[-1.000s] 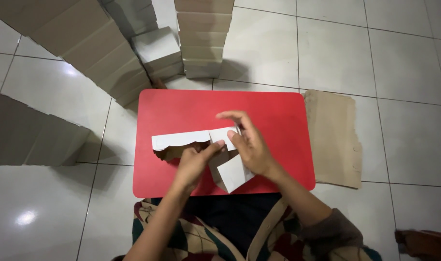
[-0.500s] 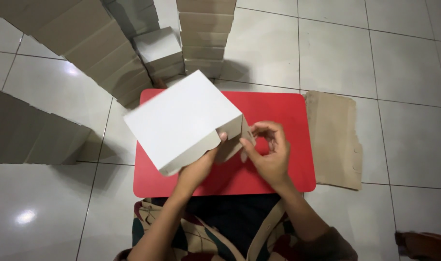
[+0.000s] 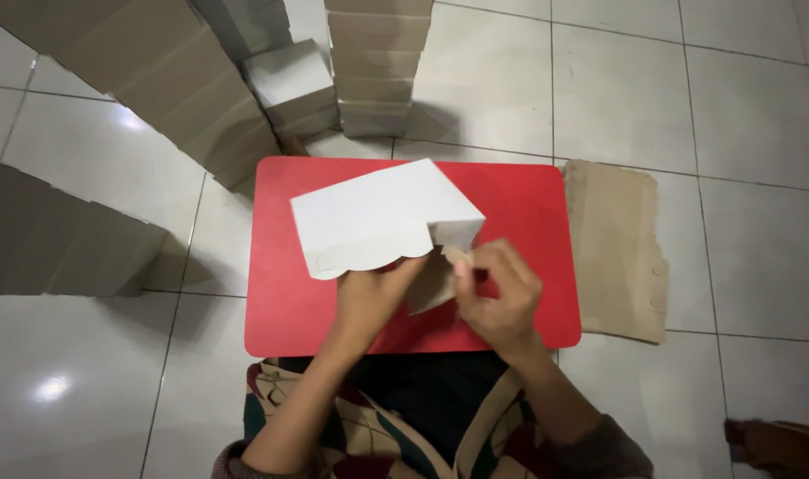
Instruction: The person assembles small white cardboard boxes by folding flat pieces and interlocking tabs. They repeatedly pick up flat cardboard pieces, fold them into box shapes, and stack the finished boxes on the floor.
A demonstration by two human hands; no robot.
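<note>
Tilted lower since a moment ago, the white cardboard box lies lengthwise left-to-right over the red desk, left hand gripping its scalloped edge, right hand pinching its brown flap nearest.

Tiled floor with stacked cardboard.
Glossy pale floor tiles reflect light; folded carton stacks stand beyond a red surface.
</note>
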